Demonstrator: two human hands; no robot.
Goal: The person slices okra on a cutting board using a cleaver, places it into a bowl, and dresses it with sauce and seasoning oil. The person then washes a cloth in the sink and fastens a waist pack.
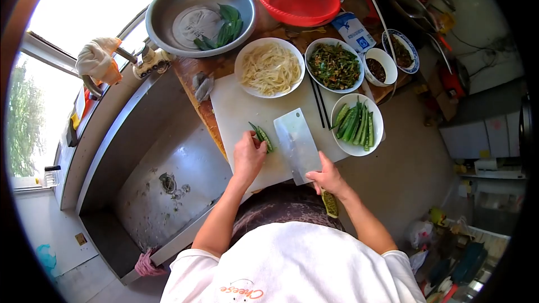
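Left hand (250, 154): fingers pinching cut green pods (262, 137) on the white cutting board (229, 106). Right hand (330, 178): fingers wrapped around the cleaver (298, 146), its blade flat over the board, beside the pods. Plate of pods (357, 124) near the chopsticks (320, 101).

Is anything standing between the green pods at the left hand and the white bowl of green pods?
Yes. The cleaver in the right hand is between the green pods at the left hand and the white bowl; the black chopsticks end close to that path.

The board (237, 113) is open beyond the pods (262, 138), cleaver (297, 143) rightward.
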